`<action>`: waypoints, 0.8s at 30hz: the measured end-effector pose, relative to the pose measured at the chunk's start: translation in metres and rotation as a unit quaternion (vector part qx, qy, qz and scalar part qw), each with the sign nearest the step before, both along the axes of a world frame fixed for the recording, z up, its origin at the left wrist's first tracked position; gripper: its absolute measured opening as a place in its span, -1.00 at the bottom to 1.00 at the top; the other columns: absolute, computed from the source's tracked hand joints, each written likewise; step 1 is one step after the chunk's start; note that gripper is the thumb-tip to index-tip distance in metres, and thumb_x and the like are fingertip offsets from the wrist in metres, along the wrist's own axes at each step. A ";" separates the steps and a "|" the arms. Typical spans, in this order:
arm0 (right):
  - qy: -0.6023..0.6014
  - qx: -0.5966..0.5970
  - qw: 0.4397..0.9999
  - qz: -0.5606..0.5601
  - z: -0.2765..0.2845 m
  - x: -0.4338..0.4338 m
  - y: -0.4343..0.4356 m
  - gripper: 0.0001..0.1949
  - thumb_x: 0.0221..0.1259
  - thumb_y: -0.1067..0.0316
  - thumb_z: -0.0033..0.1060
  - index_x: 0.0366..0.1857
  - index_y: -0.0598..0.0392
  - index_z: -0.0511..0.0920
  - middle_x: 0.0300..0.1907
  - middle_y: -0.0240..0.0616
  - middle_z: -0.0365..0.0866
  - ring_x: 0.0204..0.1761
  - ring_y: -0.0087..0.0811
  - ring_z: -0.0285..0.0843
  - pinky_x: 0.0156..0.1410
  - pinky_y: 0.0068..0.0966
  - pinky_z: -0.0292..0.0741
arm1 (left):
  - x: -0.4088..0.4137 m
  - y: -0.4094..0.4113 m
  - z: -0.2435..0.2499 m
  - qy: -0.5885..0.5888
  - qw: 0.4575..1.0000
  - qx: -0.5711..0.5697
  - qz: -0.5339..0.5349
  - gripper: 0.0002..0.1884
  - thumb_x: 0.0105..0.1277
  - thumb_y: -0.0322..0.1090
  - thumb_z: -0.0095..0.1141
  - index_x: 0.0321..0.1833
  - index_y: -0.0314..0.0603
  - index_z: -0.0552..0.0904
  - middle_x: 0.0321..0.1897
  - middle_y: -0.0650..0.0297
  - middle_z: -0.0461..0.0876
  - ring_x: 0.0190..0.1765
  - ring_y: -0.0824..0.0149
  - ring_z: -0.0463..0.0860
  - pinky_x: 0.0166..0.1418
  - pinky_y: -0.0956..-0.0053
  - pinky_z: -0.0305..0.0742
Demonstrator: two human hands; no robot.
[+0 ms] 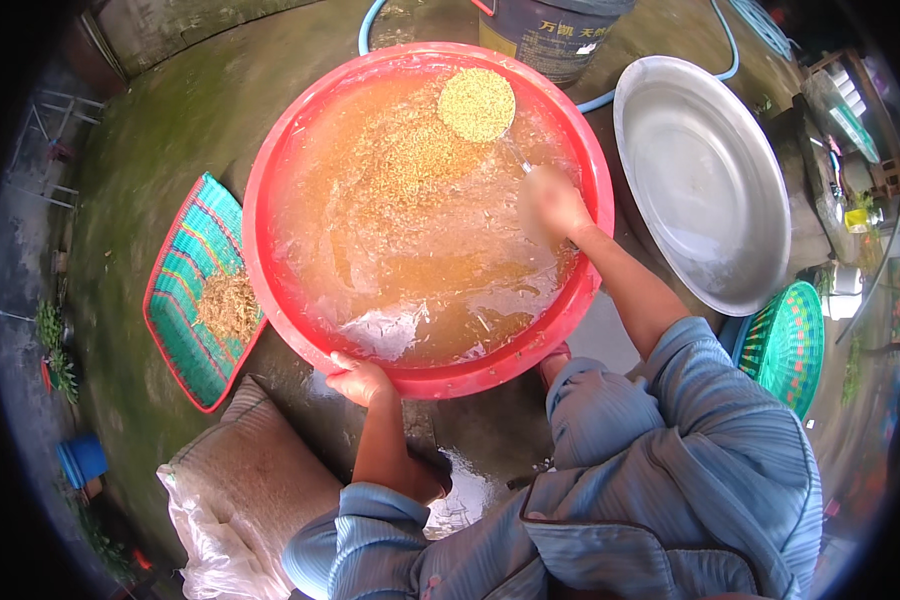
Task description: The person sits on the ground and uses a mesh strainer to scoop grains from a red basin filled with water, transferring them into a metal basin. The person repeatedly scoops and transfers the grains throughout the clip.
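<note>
A large round red plastic basin [429, 381] stands before me, filled with cloudy brownish water. Pale yellow grain, seemingly unhusked rice, lies under and at the surface in the basin's upper half. My right hand [553, 204], partly blurred, grips the metal handle of a round strainer ladle [526, 159] over the right side of the basin. Heaped grain [477, 105] fills the ladle's bowl near the far rim. At the near left, my left hand [363, 381] holds the basin's rim, fingers on the outer edge.
Left of the basin, a green woven plastic scoop basket [195, 247] holds a pile of wet chaff [229, 306]. A full woven sack [270, 457] lies nearer me. On the right are an oval metal tub [709, 180] and a green basket [787, 349]. A dark lettered bucket [544, 41] and blue hose [596, 102] sit beyond.
</note>
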State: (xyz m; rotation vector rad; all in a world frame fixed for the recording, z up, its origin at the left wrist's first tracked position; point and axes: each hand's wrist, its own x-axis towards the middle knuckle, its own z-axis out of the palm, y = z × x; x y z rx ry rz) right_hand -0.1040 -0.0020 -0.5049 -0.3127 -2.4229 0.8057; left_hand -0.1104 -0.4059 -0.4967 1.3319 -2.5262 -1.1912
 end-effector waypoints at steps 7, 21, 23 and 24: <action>-0.319 -0.472 0.822 -0.019 0.041 0.048 -0.057 -0.54 0.39 0.32 -0.10 0.37 -0.21 0.25 -0.55 -0.35 0.43 -0.65 -0.59 0.29 -0.59 -0.57 0.37 | 0.002 -0.008 0.003 0.000 1.000 -0.009 0.009 -0.35 0.39 0.11 -0.13 0.09 -0.55 0.31 -0.02 -0.32 0.48 0.02 -0.25 0.52 0.11 0.04 0.41; -0.179 -0.523 0.828 0.094 0.095 0.066 -0.092 -0.54 0.41 0.39 -0.11 0.37 -0.10 0.24 -0.58 -0.49 0.32 -0.65 -0.68 0.21 -0.59 -0.68 0.26 | 0.006 0.007 0.014 0.013 1.000 -0.004 0.002 -0.36 0.40 0.10 -0.15 0.09 -0.55 0.31 -0.01 -0.32 0.48 0.02 -0.25 0.52 0.12 0.05 0.42; -0.146 -0.509 0.843 0.090 0.099 0.070 -0.091 -0.55 0.39 0.41 -0.09 0.36 -0.07 0.26 -0.55 -0.52 0.33 -0.61 -0.71 0.22 -0.54 -0.71 0.27 | 0.007 0.001 0.012 0.015 1.000 -0.009 0.004 -0.36 0.40 0.10 -0.15 0.08 -0.56 0.32 -0.02 -0.33 0.48 0.01 -0.26 0.52 0.11 0.04 0.42; -0.131 -0.493 0.856 0.082 0.106 0.070 -0.093 -0.55 0.38 0.42 -0.07 0.35 -0.05 0.28 -0.54 -0.54 0.34 -0.59 -0.73 0.22 -0.51 -0.73 0.27 | 0.008 -0.001 0.010 0.017 1.000 -0.016 0.004 -0.36 0.40 0.10 -0.15 0.07 -0.56 0.32 -0.03 -0.33 0.48 0.00 -0.26 0.52 0.10 0.04 0.43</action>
